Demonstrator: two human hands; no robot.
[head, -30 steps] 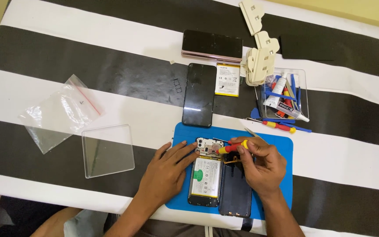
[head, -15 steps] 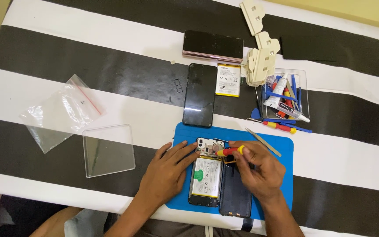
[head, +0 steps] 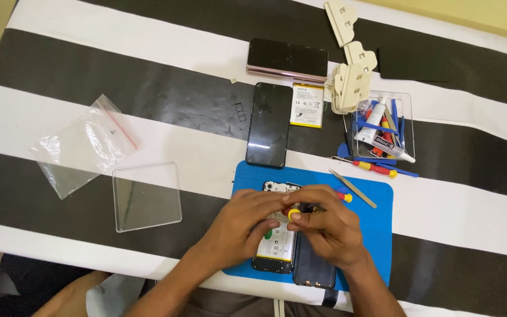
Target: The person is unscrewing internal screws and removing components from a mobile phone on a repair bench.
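- A clear plastic bag (head: 83, 147) lies at the left on the striped cloth (head: 148, 64)
- A clear square lid (head: 146, 196) sits just beside it
- A dark phone (head: 269, 124) lies face up, with a white battery (head: 307, 105) beside it
- A clear tray of tools (head: 382, 129) stands at the right
- Tweezers (head: 353, 189) rest near the tray

Your two hands, left hand (head: 243, 220) and right hand (head: 327, 226), meet over the opened phone (head: 277, 235) on the blue mat (head: 377, 235), closing off the mat's near middle. Just beyond your grip lies a black phone (head: 270, 124) with a battery (head: 307, 105) beside it. To the right, tweezers (head: 353, 188) and a screwdriver (head: 375, 169) bar the way toward the tool tray (head: 409, 117). Left of your grip, striped worktop (head: 206, 152) lies bare up to the clear square lid (head: 146, 195).
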